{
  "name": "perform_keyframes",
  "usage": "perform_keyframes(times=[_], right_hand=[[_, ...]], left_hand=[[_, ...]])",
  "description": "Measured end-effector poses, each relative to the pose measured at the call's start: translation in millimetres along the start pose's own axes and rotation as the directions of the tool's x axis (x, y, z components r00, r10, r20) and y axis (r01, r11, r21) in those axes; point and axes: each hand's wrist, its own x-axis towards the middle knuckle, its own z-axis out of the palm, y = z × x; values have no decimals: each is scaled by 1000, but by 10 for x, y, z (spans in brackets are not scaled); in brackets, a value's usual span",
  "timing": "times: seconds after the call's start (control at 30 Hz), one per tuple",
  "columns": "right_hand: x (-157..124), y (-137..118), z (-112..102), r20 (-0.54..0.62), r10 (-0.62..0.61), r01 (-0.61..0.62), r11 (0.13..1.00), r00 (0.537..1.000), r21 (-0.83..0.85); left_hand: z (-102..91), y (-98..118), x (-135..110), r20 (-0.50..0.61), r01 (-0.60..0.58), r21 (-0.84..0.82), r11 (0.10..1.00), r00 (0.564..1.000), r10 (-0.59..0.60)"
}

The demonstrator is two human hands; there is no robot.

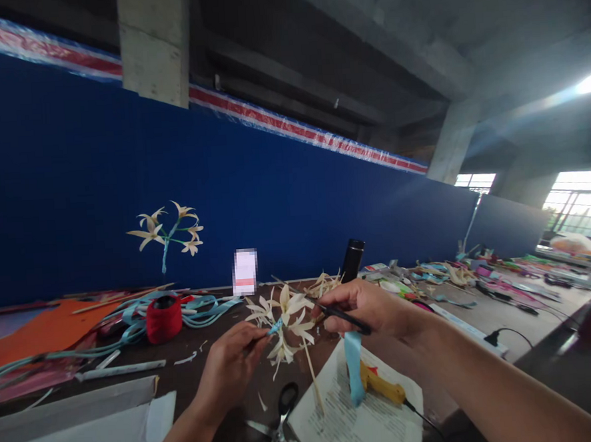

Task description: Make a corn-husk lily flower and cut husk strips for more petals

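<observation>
Through the head camera I view a cluttered tabletop (241, 401) with both hands at its middle. My left hand (232, 358) pinches the light-blue wrapped stem of a cream artificial flower spray (287, 307), raised above the tabletop between the two hands, its blooms pointing several ways. My right hand (355, 307), just to the right of the blooms, grips a slender black-handled tool (350, 319), its thin tip directed left; I cannot tell its exact type.

A light-blue ribbon (354, 371) hangs below the right hand; whether the fingers hold it I cannot determine. Behind its lower end, a yellow glue gun (386, 385) lies on a printed paper sheet (332, 412). Open scissors (278, 432) lie at the sheet's left edge.

To the far left, a red spool (164, 322) stands beside an orange sheet (47, 333). A second flower spray (165, 234) shows against the dark blue partition (72, 174), and a black cylindrical flask (353, 261) stands upright beyond the right hand.
</observation>
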Motion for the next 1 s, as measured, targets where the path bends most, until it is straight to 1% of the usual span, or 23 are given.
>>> perform_keyframes(times=[0.13, 0.27, 0.4, 0.6, 0.77, 0.87, 1.0], right_hand=[[-1, 3, 0, -8, -8, 8, 1000, 1000, 7], [-6, -34, 23, -21, -2, 2, 1000, 1000, -9], [1, -40, 39, -30, 0, 0, 1000, 1000, -17], [28, 11, 47, -79, -8, 7, 1000, 997, -19], [51, 62, 62, -69, -4, 5, 1000, 998, 15], [63, 66, 72, -73, -28, 27, 1000, 997, -17], [75, 54, 95, -73, -32, 28, 999, 997, -43]], left_hand=[[-11, 36, 10, 4, -2, 2, 1000, 1000, 2], [-17, 64, 22, 17, 20, -29, 999, 1000, -20], [-10, 45, 12, 14, 23, -43, 999, 1000, -23], [-4, 20, -7, 26, 35, -25, 999, 999, -34], [-12, 61, 13, 26, 44, -26, 999, 999, -43], [-14, 71, 22, 29, 43, -4, 999, 999, -43], [-8, 56, 16, 19, 41, 2, 999, 999, -41]])
